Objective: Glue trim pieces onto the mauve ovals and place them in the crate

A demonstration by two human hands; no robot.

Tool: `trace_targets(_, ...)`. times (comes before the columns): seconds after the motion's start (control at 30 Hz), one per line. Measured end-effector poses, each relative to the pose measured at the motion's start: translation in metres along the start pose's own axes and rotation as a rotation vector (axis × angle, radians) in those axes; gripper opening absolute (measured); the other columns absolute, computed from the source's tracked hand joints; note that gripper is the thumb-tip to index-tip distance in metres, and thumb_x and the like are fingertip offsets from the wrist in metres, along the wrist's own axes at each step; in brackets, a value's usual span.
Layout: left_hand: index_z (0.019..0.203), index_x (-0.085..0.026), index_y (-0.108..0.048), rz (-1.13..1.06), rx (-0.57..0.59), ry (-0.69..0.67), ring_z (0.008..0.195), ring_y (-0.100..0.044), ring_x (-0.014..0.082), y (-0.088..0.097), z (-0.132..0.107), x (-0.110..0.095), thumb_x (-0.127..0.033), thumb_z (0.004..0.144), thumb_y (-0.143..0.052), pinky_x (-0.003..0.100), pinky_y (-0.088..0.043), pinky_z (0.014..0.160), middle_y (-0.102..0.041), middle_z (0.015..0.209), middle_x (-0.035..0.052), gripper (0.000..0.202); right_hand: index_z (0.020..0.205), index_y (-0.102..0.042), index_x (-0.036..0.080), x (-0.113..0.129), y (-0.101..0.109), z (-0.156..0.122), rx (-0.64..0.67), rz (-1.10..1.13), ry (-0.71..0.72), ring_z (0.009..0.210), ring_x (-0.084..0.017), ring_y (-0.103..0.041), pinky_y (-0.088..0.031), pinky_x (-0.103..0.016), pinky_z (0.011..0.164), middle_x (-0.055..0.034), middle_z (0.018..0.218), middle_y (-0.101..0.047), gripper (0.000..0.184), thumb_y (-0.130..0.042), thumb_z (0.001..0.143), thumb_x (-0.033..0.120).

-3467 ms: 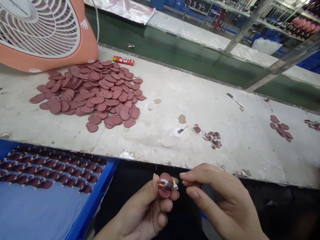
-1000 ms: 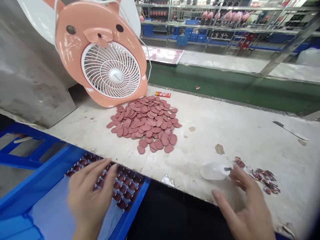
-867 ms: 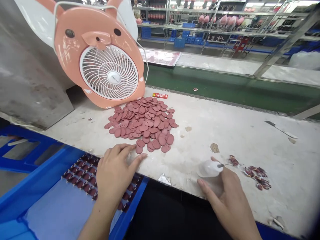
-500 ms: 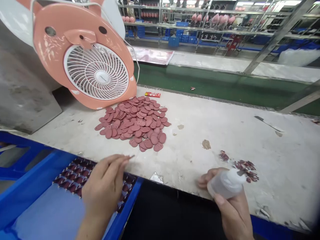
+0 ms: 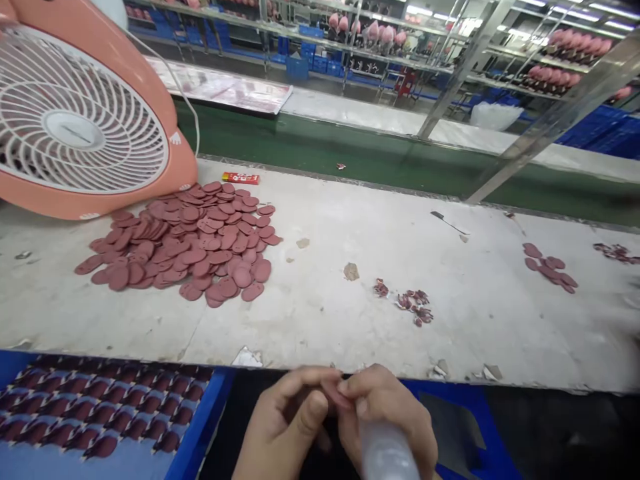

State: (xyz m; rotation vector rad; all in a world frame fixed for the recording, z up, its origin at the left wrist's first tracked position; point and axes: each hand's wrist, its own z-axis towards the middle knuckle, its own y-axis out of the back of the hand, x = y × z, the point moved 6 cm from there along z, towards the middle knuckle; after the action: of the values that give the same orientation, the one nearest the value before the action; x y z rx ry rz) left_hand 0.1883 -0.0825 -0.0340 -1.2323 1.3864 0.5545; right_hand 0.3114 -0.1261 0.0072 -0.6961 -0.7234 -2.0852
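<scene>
At the near edge of the bench (image 5: pixel 320 333), the left hand (image 5: pixel 285 427) and right hand (image 5: pixel 387 400) have drawn together, and I now see the clear plastic squeeze bottle (image 5: pixel 387 453) lifted off the bench and held in the right grip, its nozzle hidden behind the fingers. Both grips are pressed together, with the fingertips (image 5: pixel 360 387) of each hand pinching a thin reddish disc (image 5: pixel 336 395) between them, so most of its face is covered from my view. Farther up the bench, a loose pile of reddish discs (image 5: pixel 200 243) lies against the peach fan (image 5: pixel 170 160). Rows of discs (image 5: pixel 100 407) sit in the blue tray (image 5: pixel 213 413) at lower left, while dark scraps (image 5: pixel 415 303) and a small knife (image 5: pixel 449 222) lie to the right. Behind the bench run a green belt (image 5: pixel 320 143) and long shelves (image 5: pixel 350 40)
</scene>
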Motion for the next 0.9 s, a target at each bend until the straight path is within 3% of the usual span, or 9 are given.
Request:
trace_targets(0.1,0.072,-0.019,-0.072,-0.334,0.078,0.38,0.064,-0.057,0.0122,-0.021,-0.004,0.015,-0.049,0.08,-0.068,0.018,-0.044,0.049,-0.063,0.075,0.0019,0.031,0.086,-0.059,0.019,0.009,0.008,0.002,0.071,-0.109,0.225,0.059,-0.019,-0.067,-0.057,-0.028,0.05,-0.0072,0.078,-0.071,0.012,-0.058,0.086,0.007)
trace_targets(0.23,0.067,-0.016,-0.069,-0.473,0.071,0.525,0.062,-0.052,0.0098,-0.025,-0.006,0.016,-0.043,0.075,-0.075,0.018,-0.041,0.049,-0.06,0.074,0.0011,0.029,0.082,-0.061,0.016,0.011,0.011,0.007,0.19,-0.156,0.282,0.059,-0.02,-0.069,-0.059,-0.029,0.055,-0.0098,0.077,-0.073,0.011,-0.059,0.085,0.006)
trace_targets(0.33,0.072,-0.017,-0.072,-0.478,-0.038,0.516,0.069,-0.058,0.0126,-0.016,-0.005,0.015,-0.04,0.072,-0.078,0.018,-0.045,0.052,-0.064,0.077,0.0017,0.024,0.098,-0.052,0.02,0.002,0.017,0.009,0.182,-0.118,0.098,0.053,-0.016,-0.064,-0.053,-0.022,0.045,-0.0052,0.074,-0.068,0.012,-0.06,0.089,0.019)
trace_targets(0.43,0.086,-0.019,-0.076,-0.446,-0.119,0.487,0.079,-0.064,0.0174,-0.008,-0.006,0.013,-0.038,0.067,-0.083,0.019,-0.049,0.052,-0.071,0.087,0.0062,0.027,0.124,-0.034,0.02,-0.012,0.026,0.004,0.225,0.032,-0.28,0.037,-0.009,-0.046,-0.038,-0.018,0.03,0.0031,0.063,-0.056,0.039,-0.045,0.097,0.046)
trace_targets(0.5,0.09,-0.02,-0.077,-0.446,-0.124,0.458,0.077,-0.065,0.0176,-0.007,-0.006,0.01,-0.038,0.066,-0.084,0.019,-0.05,0.051,-0.073,0.087,0.0072,0.03,0.129,-0.027,0.026,-0.02,0.035,-0.006,0.253,0.14,-0.582,0.04,-0.009,-0.044,-0.038,-0.018,0.036,0.0043,0.067,-0.056,0.043,-0.041,0.097,0.052)
trace_targets(0.57,0.09,-0.02,-0.078,-0.457,-0.132,0.427,0.075,-0.065,0.0167,-0.008,-0.006,0.008,-0.038,0.066,-0.084,0.019,-0.05,0.051,-0.074,0.085,0.0068,0.031,0.126,-0.033,0.032,-0.024,0.05,-0.017,0.24,0.157,-0.799,0.049,-0.011,-0.05,-0.042,-0.02,0.045,0.0031,0.073,-0.059,0.042,-0.052,0.094,0.051)
trace_targets(0.63,0.093,-0.021,-0.078,-0.47,-0.148,0.402,0.074,-0.064,0.016,-0.009,-0.006,0.008,-0.039,0.066,-0.084,0.019,-0.051,0.051,-0.074,0.083,0.0059,0.033,0.122,-0.044,0.032,-0.026,0.069,-0.023,0.177,0.104,-0.848,0.05,-0.013,-0.051,-0.041,-0.023,0.045,0.001,0.075,-0.059,0.042,-0.06,0.088,0.052)
trace_targets(0.73,0.094,-0.023,-0.078,-0.48,-0.162,0.377,0.072,-0.064,0.0153,-0.01,-0.006,0.009,-0.041,0.063,-0.085,0.02,-0.053,0.052,-0.075,0.08,0.004,0.036,0.119,-0.053,0.031,-0.03,0.091,-0.023,0.06,0.099,-0.778,0.041,-0.014,-0.045,-0.038,-0.027,0.039,-0.0009,0.069,-0.056,0.049,-0.06,0.082,0.062)
trace_targets(0.9,0.089,-0.024,-0.079,-0.456,-0.132,0.344,0.068,-0.064,0.0136,-0.011,-0.008,0.008,-0.044,0.061,-0.085,0.02,-0.054,0.057,-0.076,0.078,0.0034,0.035,0.113,-0.056,0.029,-0.036,0.085,-0.004,0.025,0.094,-0.707,0.031,-0.014,-0.038,-0.034,-0.028,0.03,0.0014,0.052,-0.042,0.072,-0.013,0.085,0.079)
